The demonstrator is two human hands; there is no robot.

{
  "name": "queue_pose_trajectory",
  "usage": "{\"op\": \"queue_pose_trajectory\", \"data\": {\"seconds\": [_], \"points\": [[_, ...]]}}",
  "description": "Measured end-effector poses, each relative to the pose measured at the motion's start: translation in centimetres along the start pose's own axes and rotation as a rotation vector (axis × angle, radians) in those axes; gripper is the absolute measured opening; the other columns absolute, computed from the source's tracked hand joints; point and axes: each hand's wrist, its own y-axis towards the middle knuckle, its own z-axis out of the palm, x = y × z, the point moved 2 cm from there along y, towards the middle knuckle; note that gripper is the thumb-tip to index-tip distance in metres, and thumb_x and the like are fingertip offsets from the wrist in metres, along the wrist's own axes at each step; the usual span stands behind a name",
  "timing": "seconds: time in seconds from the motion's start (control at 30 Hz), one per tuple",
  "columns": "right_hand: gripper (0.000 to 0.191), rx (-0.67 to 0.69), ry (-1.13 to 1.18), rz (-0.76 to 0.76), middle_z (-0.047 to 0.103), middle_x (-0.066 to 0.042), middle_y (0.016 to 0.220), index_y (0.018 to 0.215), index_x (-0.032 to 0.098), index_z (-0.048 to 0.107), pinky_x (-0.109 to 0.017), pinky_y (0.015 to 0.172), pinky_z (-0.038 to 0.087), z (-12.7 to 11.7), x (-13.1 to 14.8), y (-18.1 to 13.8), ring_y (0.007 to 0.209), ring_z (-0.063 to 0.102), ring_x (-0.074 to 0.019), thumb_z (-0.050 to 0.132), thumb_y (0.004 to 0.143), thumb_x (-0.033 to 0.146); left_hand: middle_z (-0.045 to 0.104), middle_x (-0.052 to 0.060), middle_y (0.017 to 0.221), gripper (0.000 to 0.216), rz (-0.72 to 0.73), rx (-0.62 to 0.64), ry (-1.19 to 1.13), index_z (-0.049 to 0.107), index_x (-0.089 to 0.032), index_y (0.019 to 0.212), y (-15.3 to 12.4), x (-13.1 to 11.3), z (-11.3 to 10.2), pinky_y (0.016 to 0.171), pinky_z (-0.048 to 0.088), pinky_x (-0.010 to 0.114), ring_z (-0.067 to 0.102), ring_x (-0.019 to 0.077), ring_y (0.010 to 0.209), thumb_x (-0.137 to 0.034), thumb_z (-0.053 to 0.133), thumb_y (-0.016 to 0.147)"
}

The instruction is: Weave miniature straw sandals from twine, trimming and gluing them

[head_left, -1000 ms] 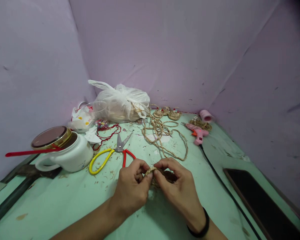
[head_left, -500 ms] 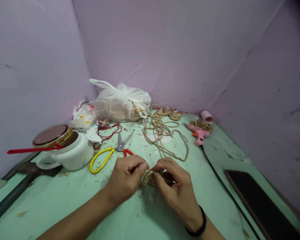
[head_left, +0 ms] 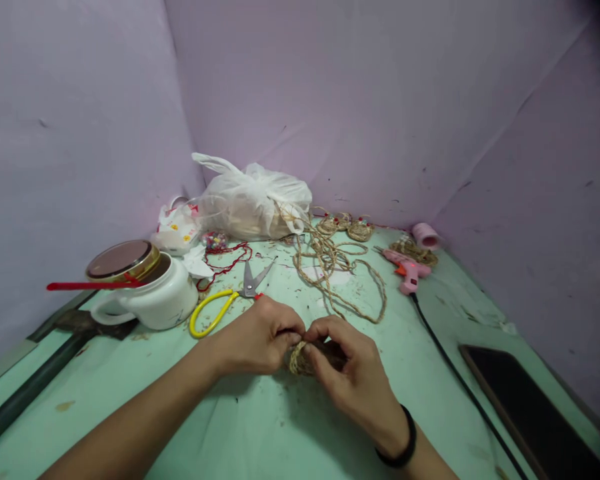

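Both my hands meet over the green table (head_left: 130,393) around a small dark object wound with jute twine (head_left: 303,358). My left hand (head_left: 257,340) pinches the twine at its top left. My right hand (head_left: 347,373), with a black band on the wrist, is curled around the object's right side. A loose tangle of jute twine (head_left: 337,273) lies just beyond my hands. Scissors with one yellow and one red handle (head_left: 225,303) lie beside my left hand, the red handle mostly hidden behind it.
A white teapot (head_left: 147,300) with a gold lid and a red stick stands at left. A white plastic bag (head_left: 253,203), red cord (head_left: 225,260), small woven pieces (head_left: 347,228), a pink glue gun (head_left: 405,270) with black cable, and a dark slab (head_left: 530,407) at right surround the hands.
My hands have shifted slightly, the left closing in on the twine-wound object and covering the scissors' red handle. The view has swung a little left.
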Motion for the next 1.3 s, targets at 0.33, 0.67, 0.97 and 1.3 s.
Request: {"op": "queue_pose_trajectory", "data": {"seconds": [0.33,0.67,0.97,1.3], "points": [[0.016,0.079,-0.132,0.093,0.062,-0.001,0.076,0.082,0.021,0.054,-0.024,0.056,0.043,0.0,-0.1,0.4,0.068,0.057,-0.0167,0.052,0.067,0.014,0.057,0.0,0.059,0.016,-0.092,-0.146,0.047,0.059,-0.014,0.071,0.0,0.9,1.7,0.052,0.036,0.02,0.05,0.0111,0.055,-0.011,0.043,0.072],[0.015,0.076,-0.191,0.126,0.06,0.0,0.07,0.078,0.022,0.049,-0.023,0.051,0.04,0.0,0.2,0.7,0.061,0.054,-0.0151,0.051,0.064,0.015,0.053,0.003,0.068,0.015,0.049,-0.208,0.321,0.048,-0.017,0.074,-0.6,0.6,2.8,0.055,0.037,0.024,0.049,0.0146,0.06,-0.006,0.039,0.069],[0.011,0.025,-0.138,0.18,0.061,0.0,0.07,0.078,0.022,0.051,-0.022,0.051,0.042,0.2,-0.2,0.7,0.061,0.056,-0.0152,0.052,0.067,0.019,0.051,-0.001,0.057,0.013,-0.199,-0.327,0.134,0.05,-0.017,0.067,-0.1,0.5,3.1,0.05,0.034,0.022,0.047,0.0119,0.052,-0.01,0.04,0.072],[0.013,0.026,-0.089,0.201,0.062,0.0,0.072,0.079,0.022,0.052,-0.022,0.05,0.042,0.3,-0.5,0.6,0.06,0.057,-0.0144,0.053,0.067,0.018,0.05,-0.001,0.057,0.012,-0.308,-0.371,0.039,0.051,-0.016,0.066,-0.3,0.4,3.3,0.051,0.032,0.023,0.045,0.0118,0.053,-0.012,0.041,0.071]]}}
